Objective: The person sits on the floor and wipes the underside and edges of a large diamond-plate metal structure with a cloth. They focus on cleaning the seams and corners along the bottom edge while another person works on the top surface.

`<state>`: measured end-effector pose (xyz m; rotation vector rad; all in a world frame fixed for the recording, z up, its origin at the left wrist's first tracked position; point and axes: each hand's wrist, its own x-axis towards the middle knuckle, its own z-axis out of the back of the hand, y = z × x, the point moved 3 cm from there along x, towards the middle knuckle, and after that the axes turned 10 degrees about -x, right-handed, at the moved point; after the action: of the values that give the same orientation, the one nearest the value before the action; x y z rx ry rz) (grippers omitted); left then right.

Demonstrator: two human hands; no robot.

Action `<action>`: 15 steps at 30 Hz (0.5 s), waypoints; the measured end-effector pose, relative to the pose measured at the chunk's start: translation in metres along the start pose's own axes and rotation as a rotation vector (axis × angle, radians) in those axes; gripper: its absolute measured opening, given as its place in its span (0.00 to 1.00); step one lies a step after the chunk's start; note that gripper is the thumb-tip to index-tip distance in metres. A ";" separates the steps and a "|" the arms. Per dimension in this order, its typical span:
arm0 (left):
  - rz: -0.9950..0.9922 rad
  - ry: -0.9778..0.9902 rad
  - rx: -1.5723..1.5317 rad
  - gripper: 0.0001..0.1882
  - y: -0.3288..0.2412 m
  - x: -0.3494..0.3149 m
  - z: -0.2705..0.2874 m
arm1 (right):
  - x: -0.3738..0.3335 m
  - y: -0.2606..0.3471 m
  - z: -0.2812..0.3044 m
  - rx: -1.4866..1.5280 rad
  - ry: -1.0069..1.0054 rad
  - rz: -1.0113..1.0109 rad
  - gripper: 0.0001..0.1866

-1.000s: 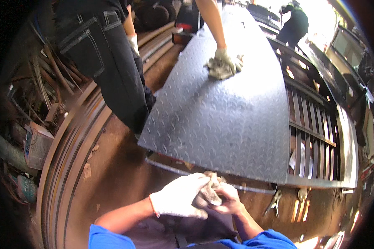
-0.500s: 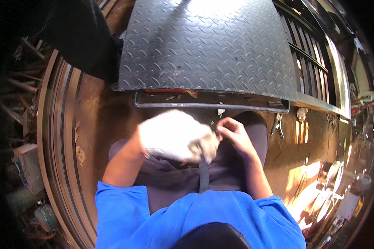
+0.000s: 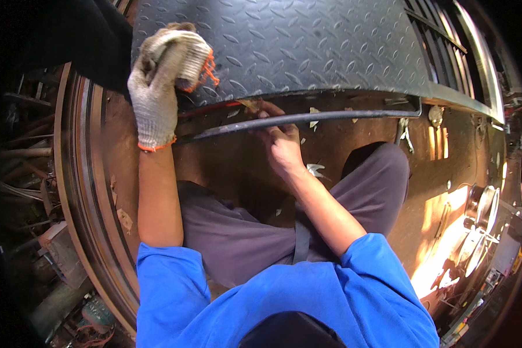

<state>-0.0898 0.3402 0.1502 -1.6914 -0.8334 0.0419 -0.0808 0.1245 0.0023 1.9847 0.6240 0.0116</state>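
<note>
My left hand (image 3: 152,107) wears a pale knit work glove with an orange cuff edge. Bunched in its fingers is a second knit glove (image 3: 192,58), its orange fringe hanging loose, held over the near left corner of a dark tread plate (image 3: 307,52). My bare right hand (image 3: 285,149) is at a dark metal bar (image 3: 342,116) along the plate's near edge. Its fingers curl up on the far side of the bar, which crosses over the hand and partly hides the grip. A small yellowish piece (image 3: 249,104) lies beside those fingertips.
Long steel profiles (image 3: 81,174) run along the left, with scrap beyond them. At right stands a slatted metal frame (image 3: 446,58). Pliers-like tool (image 3: 406,136) and pale scraps lie on the brown floor. Round metal discs (image 3: 475,226) sit at lower right.
My hands have parted from my lap. The left has moved up and left with the loose glove over the plate; the right has reached forward to the bar. The view has shifted slightly.
</note>
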 end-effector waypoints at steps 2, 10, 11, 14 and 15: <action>-0.037 0.049 0.064 0.14 -0.003 -0.002 -0.003 | 0.002 -0.004 0.000 0.024 0.019 0.039 0.14; -0.073 0.020 0.232 0.13 0.004 -0.003 -0.016 | 0.003 -0.004 -0.005 0.140 0.067 -0.012 0.17; -0.081 0.016 0.252 0.13 0.006 -0.003 -0.016 | 0.004 -0.005 -0.004 0.167 0.078 -0.020 0.17; -0.092 0.000 0.317 0.14 0.008 -0.002 -0.020 | 0.004 -0.004 -0.010 0.270 0.089 -0.050 0.16; -0.102 0.013 0.326 0.15 0.008 -0.002 -0.022 | 0.003 -0.005 -0.012 0.294 0.098 -0.042 0.14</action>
<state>-0.0772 0.3205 0.1491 -1.3414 -0.8522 0.0918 -0.0830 0.1375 0.0035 2.2645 0.7662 -0.0092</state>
